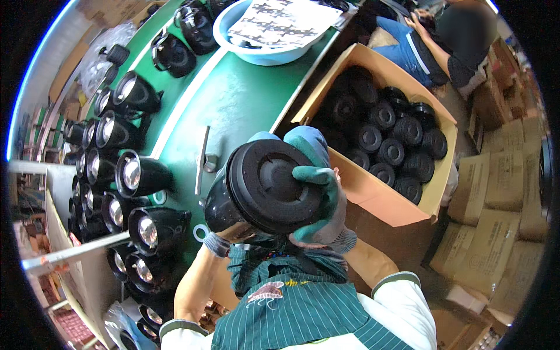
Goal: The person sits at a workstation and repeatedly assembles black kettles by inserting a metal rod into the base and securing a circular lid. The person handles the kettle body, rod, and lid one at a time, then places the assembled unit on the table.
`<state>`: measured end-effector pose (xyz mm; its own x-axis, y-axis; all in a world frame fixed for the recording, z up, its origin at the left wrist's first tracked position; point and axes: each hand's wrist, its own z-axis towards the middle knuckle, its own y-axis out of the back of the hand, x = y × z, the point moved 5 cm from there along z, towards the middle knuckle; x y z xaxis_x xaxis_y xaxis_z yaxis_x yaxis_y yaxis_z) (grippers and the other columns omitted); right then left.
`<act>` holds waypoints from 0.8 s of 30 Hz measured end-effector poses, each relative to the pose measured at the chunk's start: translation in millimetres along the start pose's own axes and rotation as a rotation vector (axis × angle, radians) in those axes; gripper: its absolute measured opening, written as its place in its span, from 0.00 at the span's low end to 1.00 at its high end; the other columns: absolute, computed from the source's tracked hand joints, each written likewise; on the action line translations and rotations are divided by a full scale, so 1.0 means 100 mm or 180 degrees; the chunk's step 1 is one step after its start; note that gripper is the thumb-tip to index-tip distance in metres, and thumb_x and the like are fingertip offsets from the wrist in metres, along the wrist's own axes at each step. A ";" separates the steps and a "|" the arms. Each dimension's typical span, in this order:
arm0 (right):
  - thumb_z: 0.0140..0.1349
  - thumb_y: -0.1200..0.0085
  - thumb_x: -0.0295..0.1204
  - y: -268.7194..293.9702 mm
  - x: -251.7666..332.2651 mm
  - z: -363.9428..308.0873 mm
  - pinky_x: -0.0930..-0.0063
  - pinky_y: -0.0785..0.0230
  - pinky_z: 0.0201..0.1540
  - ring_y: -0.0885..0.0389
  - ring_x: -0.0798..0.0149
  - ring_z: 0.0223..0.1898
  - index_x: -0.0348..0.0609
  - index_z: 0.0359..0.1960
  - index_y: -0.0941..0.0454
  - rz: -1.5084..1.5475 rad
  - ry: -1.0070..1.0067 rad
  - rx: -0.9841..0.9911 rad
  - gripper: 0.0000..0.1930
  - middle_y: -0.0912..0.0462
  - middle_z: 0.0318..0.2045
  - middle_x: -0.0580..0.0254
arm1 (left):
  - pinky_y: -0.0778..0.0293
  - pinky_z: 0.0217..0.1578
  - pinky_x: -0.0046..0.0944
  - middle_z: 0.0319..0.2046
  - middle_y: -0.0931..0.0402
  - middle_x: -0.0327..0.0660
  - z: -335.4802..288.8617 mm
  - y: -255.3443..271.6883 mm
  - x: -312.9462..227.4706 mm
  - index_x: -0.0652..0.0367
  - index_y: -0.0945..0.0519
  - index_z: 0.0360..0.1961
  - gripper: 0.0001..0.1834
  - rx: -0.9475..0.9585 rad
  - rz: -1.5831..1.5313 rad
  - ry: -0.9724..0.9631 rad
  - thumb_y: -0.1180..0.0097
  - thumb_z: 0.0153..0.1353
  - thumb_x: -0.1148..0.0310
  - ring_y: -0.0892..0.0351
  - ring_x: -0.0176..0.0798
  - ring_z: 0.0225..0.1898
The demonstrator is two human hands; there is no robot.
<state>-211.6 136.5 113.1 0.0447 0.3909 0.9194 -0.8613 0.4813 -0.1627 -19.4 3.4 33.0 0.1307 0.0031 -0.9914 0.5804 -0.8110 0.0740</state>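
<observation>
A black lamp housing (pixel 219 205) is held tilted in front of my chest, with a wide black ribbed cap (pixel 277 181) on its upper end. My gloved right hand (pixel 326 204) wraps the cap's right side, thumb and fingers spread over its rim and face. Most of my gloved left hand (pixel 217 244) is hidden behind the housing; it grips the lamp from the left and below. Just left of the lamp, a thin metal rod (pixel 202 160) and a short metal cylinder (pixel 210 163) lie on the green tabletop (pixel 245 87). A pale ring (pixel 200 233) is near my left wrist.
Several black lamps with shiny reflectors (pixel 132 173) crowd the table's left. At the back stands a light-blue basin (pixel 262 55) bearing a printed sheet (pixel 280 23). An open carton (pixel 385 204) of black caps sits right; beyond are a seated person (pixel 417 55) and stacked cartons (pixel 484 233).
</observation>
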 end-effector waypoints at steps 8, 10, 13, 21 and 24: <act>0.30 0.13 0.47 -0.16 0.26 -0.14 0.47 0.44 0.75 0.39 0.41 0.75 0.42 0.55 0.25 0.0138 0.0080 0.0575 0.48 0.29 0.68 0.40 | 0.39 0.73 0.51 0.69 0.30 0.45 -0.26 -0.12 -0.30 0.52 0.27 0.67 0.35 0.0625 0.0143 0.0091 0.27 0.59 0.66 0.33 0.43 0.70; 0.29 0.13 0.48 -0.19 0.30 -0.09 0.47 0.44 0.75 0.39 0.41 0.75 0.42 0.53 0.25 0.0187 0.0200 0.0899 0.48 0.32 0.70 0.38 | 0.38 0.72 0.51 0.70 0.31 0.45 -0.38 -0.13 0.08 0.51 0.28 0.68 0.34 0.0764 -0.1376 0.0798 0.29 0.62 0.67 0.32 0.42 0.70; 0.29 0.13 0.48 -0.20 0.30 -0.07 0.48 0.39 0.72 0.35 0.42 0.73 0.42 0.51 0.24 0.0418 0.0095 0.0771 0.46 0.30 0.70 0.39 | 0.40 0.73 0.48 0.70 0.31 0.45 -0.39 -0.11 0.45 0.52 0.28 0.70 0.30 0.1064 -0.0737 0.0581 0.37 0.68 0.65 0.31 0.43 0.69; 0.25 0.13 0.49 -0.07 0.29 -0.01 0.47 0.42 0.73 0.33 0.42 0.71 0.41 0.44 0.24 0.0439 -0.0376 0.0151 0.44 0.33 0.70 0.31 | 0.38 0.72 0.50 0.74 0.37 0.42 -0.31 -0.25 0.78 0.51 0.35 0.74 0.32 0.1386 -0.0505 0.0817 0.39 0.71 0.65 0.31 0.43 0.69; 0.22 0.12 0.49 0.02 0.13 -0.15 0.47 0.46 0.74 0.34 0.42 0.72 0.42 0.43 0.24 0.0925 -0.1448 0.0054 0.45 0.35 0.71 0.31 | 0.41 0.73 0.51 0.75 0.38 0.41 -0.34 -0.27 0.89 0.49 0.35 0.74 0.31 0.1460 -0.0854 0.1011 0.42 0.73 0.64 0.34 0.43 0.71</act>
<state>-205.5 154.1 118.9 -0.4170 0.1248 0.9003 -0.8139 0.3896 -0.4310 3.5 45.3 -53.3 0.3018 0.3586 -0.8833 0.2308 -0.9265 -0.2973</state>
